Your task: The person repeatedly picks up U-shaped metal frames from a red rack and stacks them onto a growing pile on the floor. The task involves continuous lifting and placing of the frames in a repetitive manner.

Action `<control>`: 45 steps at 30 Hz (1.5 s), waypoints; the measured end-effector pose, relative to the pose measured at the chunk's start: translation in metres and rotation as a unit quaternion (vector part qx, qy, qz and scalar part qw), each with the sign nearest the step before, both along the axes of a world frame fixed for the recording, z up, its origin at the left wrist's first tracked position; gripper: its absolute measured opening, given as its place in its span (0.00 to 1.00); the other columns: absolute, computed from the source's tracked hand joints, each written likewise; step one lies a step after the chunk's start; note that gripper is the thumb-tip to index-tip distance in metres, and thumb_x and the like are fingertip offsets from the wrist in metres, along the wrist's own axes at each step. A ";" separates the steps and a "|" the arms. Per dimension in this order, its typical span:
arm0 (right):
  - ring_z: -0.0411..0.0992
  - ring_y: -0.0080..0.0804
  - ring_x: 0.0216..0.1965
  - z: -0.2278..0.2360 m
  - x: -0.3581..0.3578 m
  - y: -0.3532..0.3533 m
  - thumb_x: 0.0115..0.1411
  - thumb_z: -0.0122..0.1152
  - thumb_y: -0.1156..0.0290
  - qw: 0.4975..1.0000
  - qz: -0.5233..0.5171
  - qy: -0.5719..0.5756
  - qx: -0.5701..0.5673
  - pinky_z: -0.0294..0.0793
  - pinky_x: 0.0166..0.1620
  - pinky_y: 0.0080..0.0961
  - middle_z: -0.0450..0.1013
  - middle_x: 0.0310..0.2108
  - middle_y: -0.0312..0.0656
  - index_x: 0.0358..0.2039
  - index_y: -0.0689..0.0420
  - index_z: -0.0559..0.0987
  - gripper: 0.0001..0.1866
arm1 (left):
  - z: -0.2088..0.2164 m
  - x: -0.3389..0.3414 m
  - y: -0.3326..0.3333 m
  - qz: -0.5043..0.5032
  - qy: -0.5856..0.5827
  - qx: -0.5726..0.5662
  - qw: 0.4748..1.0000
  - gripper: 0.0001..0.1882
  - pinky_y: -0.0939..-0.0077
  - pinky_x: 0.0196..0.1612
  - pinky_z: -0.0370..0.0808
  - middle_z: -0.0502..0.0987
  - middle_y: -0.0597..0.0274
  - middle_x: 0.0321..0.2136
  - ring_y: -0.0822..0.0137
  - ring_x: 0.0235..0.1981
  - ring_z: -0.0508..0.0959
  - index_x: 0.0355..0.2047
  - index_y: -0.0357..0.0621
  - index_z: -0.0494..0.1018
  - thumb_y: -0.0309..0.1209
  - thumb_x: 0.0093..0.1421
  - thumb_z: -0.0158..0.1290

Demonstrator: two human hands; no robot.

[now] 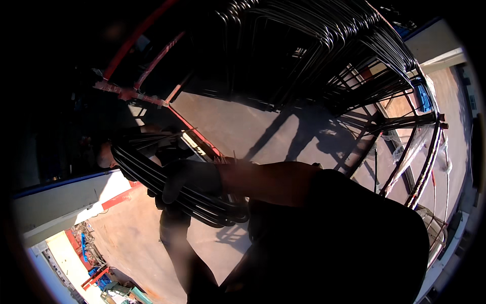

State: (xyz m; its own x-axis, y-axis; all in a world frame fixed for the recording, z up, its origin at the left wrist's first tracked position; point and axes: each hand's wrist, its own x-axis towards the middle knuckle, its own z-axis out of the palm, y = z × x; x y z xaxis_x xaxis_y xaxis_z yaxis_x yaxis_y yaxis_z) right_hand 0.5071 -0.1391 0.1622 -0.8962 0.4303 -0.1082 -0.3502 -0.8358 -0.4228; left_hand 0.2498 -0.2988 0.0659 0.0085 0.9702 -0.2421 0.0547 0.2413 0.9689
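Observation:
A thick bundle of bent black rods (152,175) with rounded ends slants across the left-centre, off the floor. My right hand (195,178), in a dark glove, is closed around the bundle, its fingers lying over the outer rods. The right forearm is bare below a black sleeve. What looks like my left arm (174,228) rises from the lower edge towards the underside of the bundle. There the left hand is mostly hidden by the rods and shadow, so its fingers cannot be read.
Many similar bent black rods (324,30) hang in a dense row on a rack at the top. A red metal frame (190,126) stands beyond the bundle. To the right are dark bars wrapped in clear plastic (412,152). Piled equipment (121,291) lies lower left. Deep shadow covers the upper left.

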 end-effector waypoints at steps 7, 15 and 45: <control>0.84 0.46 0.33 0.029 0.139 -0.079 0.51 0.72 0.72 0.997 0.055 -0.025 0.043 0.86 0.37 0.42 0.83 0.35 0.57 0.39 0.68 0.85 0.16 | 0.125 0.252 0.051 0.089 -0.289 0.126 0.945 0.21 0.63 0.66 0.68 0.74 0.73 0.44 0.67 0.48 0.74 0.47 0.50 0.70 0.52 0.70 0.58; 0.85 0.49 0.41 0.049 0.406 -0.148 0.54 0.76 0.56 0.921 -0.017 -0.231 0.313 0.86 0.47 0.42 0.83 0.40 0.59 0.51 0.69 0.82 0.32 | 0.132 0.432 0.034 -0.143 -0.621 0.005 0.770 0.19 0.68 0.57 0.67 0.60 0.75 0.32 0.70 0.34 0.63 0.37 0.59 0.61 0.27 0.54 0.60; 0.78 0.33 0.55 -0.174 0.836 -0.411 0.48 0.76 0.85 0.524 -0.697 -0.485 -0.062 0.85 0.54 0.33 0.77 0.55 0.43 0.73 0.51 0.60 0.53 | 0.033 1.008 0.018 -0.128 -0.520 -0.356 0.766 0.06 0.39 0.65 0.77 0.80 0.55 0.30 0.50 0.40 0.82 0.30 0.42 0.77 0.30 0.55 0.54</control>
